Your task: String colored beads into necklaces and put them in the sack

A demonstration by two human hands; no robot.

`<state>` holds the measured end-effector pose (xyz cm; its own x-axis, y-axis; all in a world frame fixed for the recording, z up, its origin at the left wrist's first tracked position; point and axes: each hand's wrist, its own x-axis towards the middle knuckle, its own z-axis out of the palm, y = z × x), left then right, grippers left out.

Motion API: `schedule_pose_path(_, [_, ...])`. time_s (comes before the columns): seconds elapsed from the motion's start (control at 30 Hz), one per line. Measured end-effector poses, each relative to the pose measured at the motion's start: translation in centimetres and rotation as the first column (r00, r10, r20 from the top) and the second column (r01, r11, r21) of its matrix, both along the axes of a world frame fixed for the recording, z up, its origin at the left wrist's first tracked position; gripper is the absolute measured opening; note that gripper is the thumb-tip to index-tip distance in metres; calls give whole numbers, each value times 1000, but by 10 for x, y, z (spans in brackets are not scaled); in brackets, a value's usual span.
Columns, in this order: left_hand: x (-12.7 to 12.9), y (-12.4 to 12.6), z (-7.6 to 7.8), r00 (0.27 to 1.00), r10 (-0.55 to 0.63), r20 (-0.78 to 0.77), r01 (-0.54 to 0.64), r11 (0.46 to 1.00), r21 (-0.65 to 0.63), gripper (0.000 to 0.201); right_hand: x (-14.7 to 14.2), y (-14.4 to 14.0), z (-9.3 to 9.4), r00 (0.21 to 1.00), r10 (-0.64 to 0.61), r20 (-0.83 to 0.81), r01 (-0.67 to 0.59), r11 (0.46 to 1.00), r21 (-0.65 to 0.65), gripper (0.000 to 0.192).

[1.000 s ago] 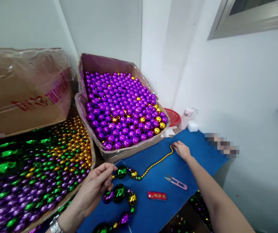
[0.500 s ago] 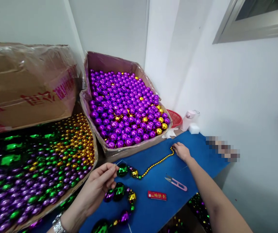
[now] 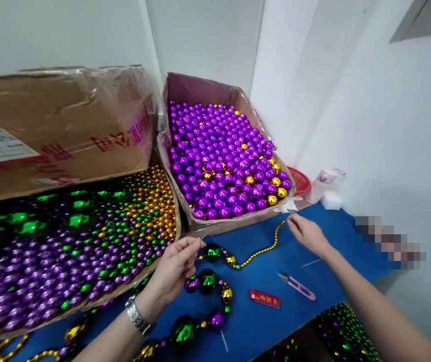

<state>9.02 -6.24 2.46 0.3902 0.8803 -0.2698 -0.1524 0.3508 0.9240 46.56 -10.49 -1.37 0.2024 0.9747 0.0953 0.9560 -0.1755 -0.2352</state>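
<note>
My left hand (image 3: 180, 261) is closed in a pinch, with a thin pale string (image 3: 205, 236) at its fingertips; its far end is hard to make out. Below and beside it lies a strand of large green, gold and purple beads (image 3: 207, 281) on the blue table cover (image 3: 253, 332). From that strand a chain of small gold beads (image 3: 258, 255) curves rightward. My right hand (image 3: 308, 234) pinches the chain's far end, just above the cover. Pink-handled thread snips (image 3: 298, 286) and a red packet (image 3: 264, 298) lie between my forearms.
A cardboard box of purple and gold balls (image 3: 219, 222) stands behind the table cover. To the left, another box (image 3: 98, 301) holds small mixed beads, with a closed-looking carton (image 3: 68, 151) behind. A red basket (image 3: 299, 182) and white block (image 3: 331, 200) sit near the wall.
The view has swung left, so everything appears further right. My right hand has lifted the gold chain's end slightly. My left hand keeps its pinch.
</note>
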Motion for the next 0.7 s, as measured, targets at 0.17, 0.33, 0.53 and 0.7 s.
schedule_pose_path(0.17, [-1,2,8,999,-9,-43,13,995,95,21,-70,-28,82,941,324,-99,-320,946,53,23])
schedule_pose_path(0.33, [7,-5,22,967,-42,-249,118,947,299,24,-145,-27,120,713,678,-177,-675,733,88,26])
schedule_pose_path(0.53, [11,-13,23,956,-191,-222,270,868,416,23,-188,3,108,617,787,-14,-787,617,-5,25])
schedule_pose_path(0.7, [1,-16,17,920,-282,-273,359,884,298,25,-196,13,102,630,775,-55,-777,630,-20,27])
